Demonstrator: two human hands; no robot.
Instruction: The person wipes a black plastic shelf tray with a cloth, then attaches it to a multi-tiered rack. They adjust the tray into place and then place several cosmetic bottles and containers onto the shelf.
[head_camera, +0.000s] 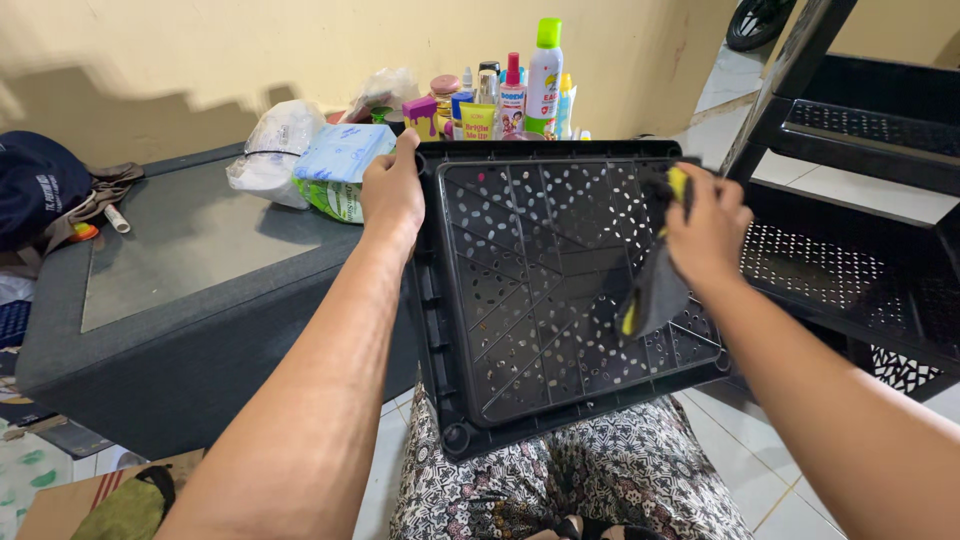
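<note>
1. The left hand (392, 190) closes its fingers over the upper left corner of a black perforated shelf panel (530, 300), which rests tilted on the person's lap.
2. The right hand (708, 235) clasps a dark grey cloth with yellow edging (655, 290), pressed against the panel's upper right part.
3. Just beyond the left fingers lie plastic packets (320, 165) and toiletry bottles (505, 95).
4. Right of the right hand stands a black rack (860, 140).

A home: toiletry bottles (520, 95) on a table (190, 250), tiled floor (830, 190).
</note>
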